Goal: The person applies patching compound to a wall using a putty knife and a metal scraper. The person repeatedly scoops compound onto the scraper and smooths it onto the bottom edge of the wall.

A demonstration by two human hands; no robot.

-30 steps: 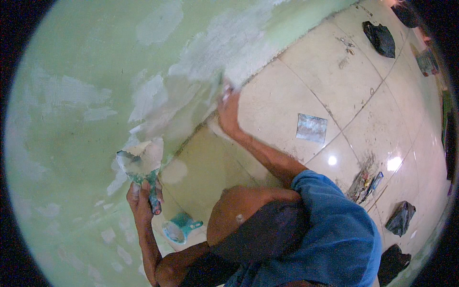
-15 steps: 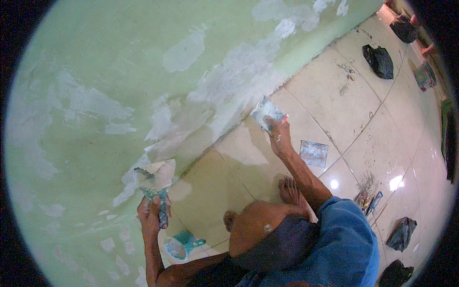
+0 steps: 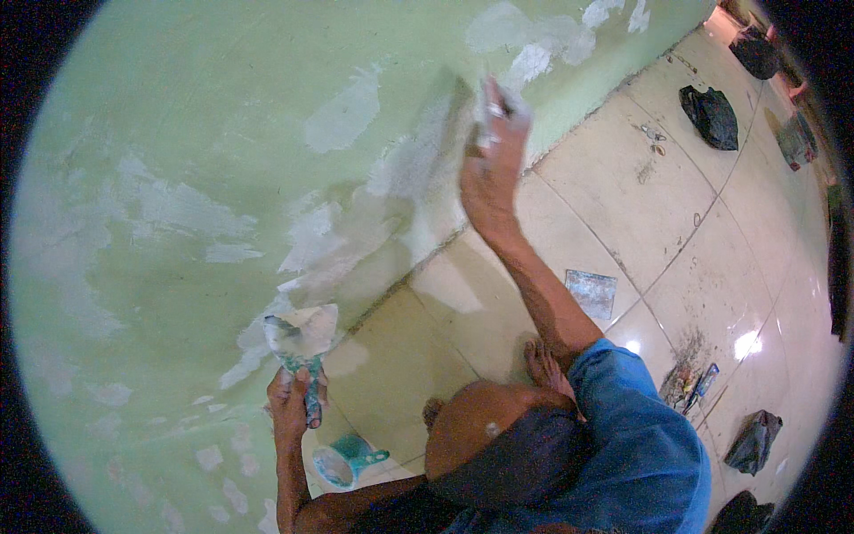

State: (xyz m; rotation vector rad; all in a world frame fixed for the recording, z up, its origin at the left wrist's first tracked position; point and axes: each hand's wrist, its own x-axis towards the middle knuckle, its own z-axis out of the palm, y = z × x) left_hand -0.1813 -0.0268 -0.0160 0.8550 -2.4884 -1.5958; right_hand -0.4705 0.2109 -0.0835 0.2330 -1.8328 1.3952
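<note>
You have two hands in view, with one tool in each. Around you are four black bags (image 3: 709, 117), one turquoise dipper (image 3: 358, 456) with a handle, one flat grey sheet (image 3: 591, 295) and one knife (image 3: 702, 388) with a blue handle.

The wall (image 3: 196, 191) on your left is light green, covered in many whitish patches of uneven shape. It meets a floor (image 3: 569, 236) of large cream tiles along a slanting, dirty edge. Dark crumbs of dirt (image 3: 683, 354) lie near the knife, and two bright reflections shine on the tiles.

Your left hand (image 3: 289, 400) is closed around the handle of a scraper (image 3: 303, 364); its wide blade stands up beyond your fingers, bearing off-white paste (image 3: 311, 327). The dipper lies on the floor just beside your left forearm.

Your right hand (image 3: 490, 182) reaches up against the view of the wall, gripping a pale blade (image 3: 517, 107) at the fingertips. Both are blurred, so you cannot tell whether the blade touches the wall.
</note>
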